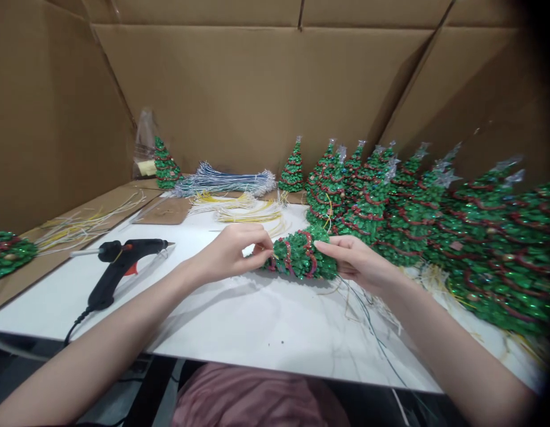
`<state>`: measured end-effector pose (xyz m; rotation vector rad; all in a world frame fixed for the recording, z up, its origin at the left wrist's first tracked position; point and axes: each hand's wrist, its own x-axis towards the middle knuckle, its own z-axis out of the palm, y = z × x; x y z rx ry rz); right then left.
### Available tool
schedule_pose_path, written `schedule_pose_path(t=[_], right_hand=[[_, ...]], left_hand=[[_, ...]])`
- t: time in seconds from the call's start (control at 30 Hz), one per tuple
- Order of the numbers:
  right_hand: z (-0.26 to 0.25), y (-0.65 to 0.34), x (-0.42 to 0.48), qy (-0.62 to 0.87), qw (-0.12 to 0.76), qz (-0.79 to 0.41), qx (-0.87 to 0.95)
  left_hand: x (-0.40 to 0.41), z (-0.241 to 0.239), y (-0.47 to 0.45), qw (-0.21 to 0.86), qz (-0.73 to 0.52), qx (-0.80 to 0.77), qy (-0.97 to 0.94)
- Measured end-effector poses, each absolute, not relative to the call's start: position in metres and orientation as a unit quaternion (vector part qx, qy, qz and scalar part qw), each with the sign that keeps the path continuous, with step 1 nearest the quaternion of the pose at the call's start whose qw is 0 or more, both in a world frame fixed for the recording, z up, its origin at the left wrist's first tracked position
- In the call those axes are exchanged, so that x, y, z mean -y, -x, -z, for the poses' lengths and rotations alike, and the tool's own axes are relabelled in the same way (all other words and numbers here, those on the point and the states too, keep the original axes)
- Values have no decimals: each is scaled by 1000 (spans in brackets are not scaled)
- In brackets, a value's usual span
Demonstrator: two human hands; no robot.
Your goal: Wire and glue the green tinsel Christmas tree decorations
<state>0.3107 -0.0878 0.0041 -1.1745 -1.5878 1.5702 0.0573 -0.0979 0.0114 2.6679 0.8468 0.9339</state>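
A small green artificial Christmas tree (296, 255) with red garland lies on its side above the white table, its narrow top pointing left. My right hand (357, 261) grips the tree at its wide base, thumb on the upper side. My left hand (234, 252) is closed in a pinch at the narrow top; whatever is between those fingertips is hidden or too small to make out. Thin green wires (368, 320) trail from the base down past my right forearm, and a yellow wire (329, 210) curves up behind the base.
A black hot glue gun (118, 267) lies at left on the table (239, 332). Bundled blue-white wires (230, 179) and yellow-white wires (250, 210) lie at the back. Several upright trees (408, 207) crowd the right side. Cardboard walls (257, 89) enclose the table.
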Motion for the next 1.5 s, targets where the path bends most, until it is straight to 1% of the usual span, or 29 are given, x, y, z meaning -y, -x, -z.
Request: schedule_pose_path(t=[0.1,0.27,0.43,0.7,0.87,1.03,1.2,1.5], right_hand=[[-3,-309,88,460,302,-570,610],[-4,-308,88,464,329,-539,621],[-4,-309,87,471,337,-514,633],[-2,-313,83,459,370,-521,617],[0,-312,81,464,355,-516,627],[1,-309,83,464,342,-533,619],[4,-306,83,475,324,-536,618],[8,-306,84,427,309,-614,587]], left_hand=[[96,-6,-60,89,-318,-286,-899],[94,0,-61,77,-323,-284,-900],[94,2,-62,54,-332,-285,-898],[95,4,-63,42,-323,-289,-900],[95,4,-63,31,-319,-302,-898],[94,5,-65,18,-322,-325,-889],[93,5,-67,32,-324,-323,-889],[97,3,-65,49,-354,-311,-881]])
